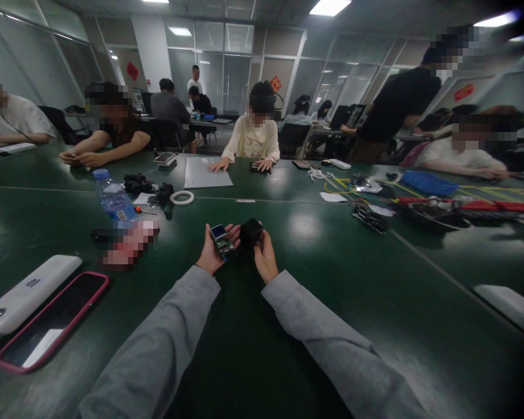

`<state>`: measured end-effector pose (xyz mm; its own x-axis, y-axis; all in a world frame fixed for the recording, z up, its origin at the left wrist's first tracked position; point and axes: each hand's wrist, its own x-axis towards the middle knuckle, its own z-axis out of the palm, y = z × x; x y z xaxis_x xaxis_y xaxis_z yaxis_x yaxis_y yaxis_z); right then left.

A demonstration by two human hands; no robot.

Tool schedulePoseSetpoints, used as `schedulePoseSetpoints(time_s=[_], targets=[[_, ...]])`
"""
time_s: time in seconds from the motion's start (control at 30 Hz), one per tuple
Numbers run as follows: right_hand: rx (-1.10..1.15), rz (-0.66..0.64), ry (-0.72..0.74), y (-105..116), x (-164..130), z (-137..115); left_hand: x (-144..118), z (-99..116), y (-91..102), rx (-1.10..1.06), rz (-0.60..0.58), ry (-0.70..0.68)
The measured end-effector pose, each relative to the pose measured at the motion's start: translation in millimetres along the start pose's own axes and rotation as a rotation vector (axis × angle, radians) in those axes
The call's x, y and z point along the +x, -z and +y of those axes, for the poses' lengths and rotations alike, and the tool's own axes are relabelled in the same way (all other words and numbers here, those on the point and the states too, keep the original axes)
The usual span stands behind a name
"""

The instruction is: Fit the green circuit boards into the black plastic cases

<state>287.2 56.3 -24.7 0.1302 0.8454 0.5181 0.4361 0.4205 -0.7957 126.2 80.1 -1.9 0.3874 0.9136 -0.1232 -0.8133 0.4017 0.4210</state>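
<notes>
In my left hand (210, 253) rests a small green circuit board (224, 247) with a little dark display (218, 231) at its upper end. The board lies face up across the palm, fingers showing beyond its right side. My right hand (267, 258) grips a small black box (250, 231) from the right, thumb and fingers around its edge. Box and board are close together above the green table (253, 326). What is inside the box, if anything, cannot be seen.
At left lie a red-framed phone (55, 320), a white power bank (35, 288) and a water bottle (113, 198). A tape roll (182, 194) and a grey laptop (196, 173) are farther back. Cables and a blue tray (430, 182) lie right. Several people sit around.
</notes>
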Motion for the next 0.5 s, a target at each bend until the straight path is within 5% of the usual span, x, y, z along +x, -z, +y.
schedulePoseSetpoints(time_s=[0.27, 0.5], targets=[[0.176, 0.082, -0.244, -2.9, -1.6, 10.5, -1.7, 0.0, -2.0, 0.025, -0.007, 0.089], [0.129, 0.147, -0.275, -0.6, 0.7, 11.1, -5.8, 3.6, -5.0, 0.053, -0.029, 0.153]])
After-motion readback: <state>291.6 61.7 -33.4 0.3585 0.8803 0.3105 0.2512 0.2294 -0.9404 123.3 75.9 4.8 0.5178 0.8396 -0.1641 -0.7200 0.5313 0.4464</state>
